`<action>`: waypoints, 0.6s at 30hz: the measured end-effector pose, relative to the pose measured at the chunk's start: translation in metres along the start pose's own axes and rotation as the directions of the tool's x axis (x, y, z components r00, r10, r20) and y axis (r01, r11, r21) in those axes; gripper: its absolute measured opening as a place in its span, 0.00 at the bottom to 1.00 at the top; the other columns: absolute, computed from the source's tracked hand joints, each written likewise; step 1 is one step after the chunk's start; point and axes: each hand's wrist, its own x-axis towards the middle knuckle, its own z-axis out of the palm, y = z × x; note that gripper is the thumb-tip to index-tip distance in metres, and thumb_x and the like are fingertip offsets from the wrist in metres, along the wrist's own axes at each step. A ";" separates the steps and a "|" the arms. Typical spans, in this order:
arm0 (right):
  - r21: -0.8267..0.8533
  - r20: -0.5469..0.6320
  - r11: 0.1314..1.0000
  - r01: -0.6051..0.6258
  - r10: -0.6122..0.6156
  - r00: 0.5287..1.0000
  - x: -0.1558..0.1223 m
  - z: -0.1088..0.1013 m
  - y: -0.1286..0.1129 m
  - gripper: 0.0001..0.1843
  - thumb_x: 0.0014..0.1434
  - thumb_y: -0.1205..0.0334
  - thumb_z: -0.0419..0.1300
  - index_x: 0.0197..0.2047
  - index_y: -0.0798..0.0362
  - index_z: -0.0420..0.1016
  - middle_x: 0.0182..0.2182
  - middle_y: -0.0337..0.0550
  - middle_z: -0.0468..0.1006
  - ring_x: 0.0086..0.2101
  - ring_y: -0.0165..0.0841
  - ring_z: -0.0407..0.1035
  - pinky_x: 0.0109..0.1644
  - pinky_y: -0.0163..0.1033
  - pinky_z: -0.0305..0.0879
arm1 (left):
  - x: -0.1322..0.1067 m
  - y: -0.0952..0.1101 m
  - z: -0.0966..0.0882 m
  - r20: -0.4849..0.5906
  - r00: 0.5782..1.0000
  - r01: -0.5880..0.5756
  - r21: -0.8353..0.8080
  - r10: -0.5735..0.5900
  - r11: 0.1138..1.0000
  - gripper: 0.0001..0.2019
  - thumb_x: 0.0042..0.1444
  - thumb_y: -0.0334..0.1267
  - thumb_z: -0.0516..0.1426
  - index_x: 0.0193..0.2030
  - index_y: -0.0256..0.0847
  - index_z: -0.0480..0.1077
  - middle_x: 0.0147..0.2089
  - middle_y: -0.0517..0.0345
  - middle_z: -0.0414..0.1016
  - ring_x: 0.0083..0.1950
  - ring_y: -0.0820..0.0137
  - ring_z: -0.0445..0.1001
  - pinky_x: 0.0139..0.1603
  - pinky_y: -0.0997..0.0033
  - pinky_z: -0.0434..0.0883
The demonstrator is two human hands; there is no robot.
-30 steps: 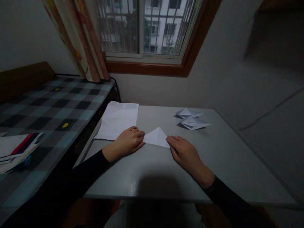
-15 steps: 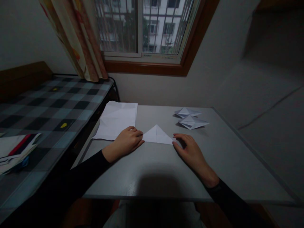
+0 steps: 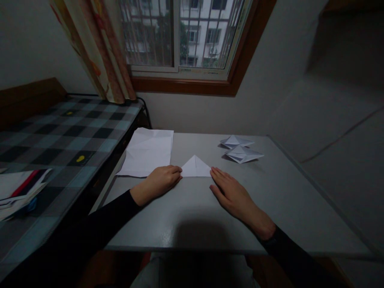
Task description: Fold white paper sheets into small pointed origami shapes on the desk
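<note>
A white sheet of paper folded into a triangle (image 3: 195, 167) lies on the table, its point away from me and a crease running down its middle. At its left corner my left hand (image 3: 163, 178) has its fingers pressed together on the paper, covering that corner. My right hand (image 3: 232, 193) lies flat with fingers stretched out, the fingertips on the right corner and the thumb apart, resting lower. Behind my left hand is a small stack of white paper sheets (image 3: 148, 150).
Two folded paper shapes (image 3: 243, 154) sit at the back right of the grey-white table (image 3: 288, 200). To the left stands a bed with a checked cover (image 3: 102, 130) and a striped cloth item (image 3: 21, 188) on it. A barred window (image 3: 204, 40) is ahead.
My right hand has flattened from a curved, pinching shape and moved slightly left onto the paper's right corner. The triangle has shifted a little away from me. My left hand has lowered its fingers.
</note>
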 end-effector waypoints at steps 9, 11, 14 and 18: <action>-0.061 0.124 0.997 0.047 -0.039 0.992 0.001 0.001 0.002 0.40 0.81 0.48 0.55 0.87 0.49 0.46 0.82 0.57 0.57 0.80 0.52 0.54 0.81 0.70 0.57 | -0.003 -0.004 -0.001 0.040 0.998 -0.042 0.012 0.042 0.999 0.12 0.78 0.35 0.53 0.53 0.39 0.78 0.47 0.45 0.85 0.44 0.62 0.85 0.45 0.64 0.82; -0.054 0.144 0.996 0.071 -0.063 0.988 0.005 0.001 0.000 0.41 0.81 0.49 0.55 0.88 0.49 0.46 0.82 0.56 0.56 0.80 0.52 0.54 0.82 0.71 0.55 | -0.004 -0.004 -0.001 0.050 0.998 -0.046 0.002 0.046 0.999 0.11 0.78 0.34 0.53 0.54 0.39 0.78 0.48 0.45 0.85 0.44 0.62 0.85 0.45 0.64 0.82; -0.021 0.151 0.995 0.098 -0.094 0.984 0.010 0.002 -0.002 0.41 0.80 0.48 0.56 0.87 0.48 0.48 0.82 0.55 0.56 0.80 0.51 0.53 0.82 0.69 0.56 | -0.005 -0.004 -0.002 0.065 0.997 -0.043 -0.004 0.043 0.999 0.11 0.77 0.33 0.54 0.56 0.39 0.78 0.49 0.45 0.86 0.43 0.62 0.86 0.43 0.64 0.82; 0.026 0.141 0.991 0.130 -0.133 0.981 0.019 0.004 -0.006 0.41 0.79 0.46 0.59 0.87 0.48 0.51 0.82 0.55 0.55 0.80 0.50 0.53 0.83 0.65 0.57 | -0.004 -0.003 -0.004 0.083 0.995 -0.049 -0.002 0.049 0.999 0.11 0.77 0.31 0.54 0.57 0.39 0.77 0.51 0.45 0.86 0.42 0.62 0.87 0.40 0.65 0.82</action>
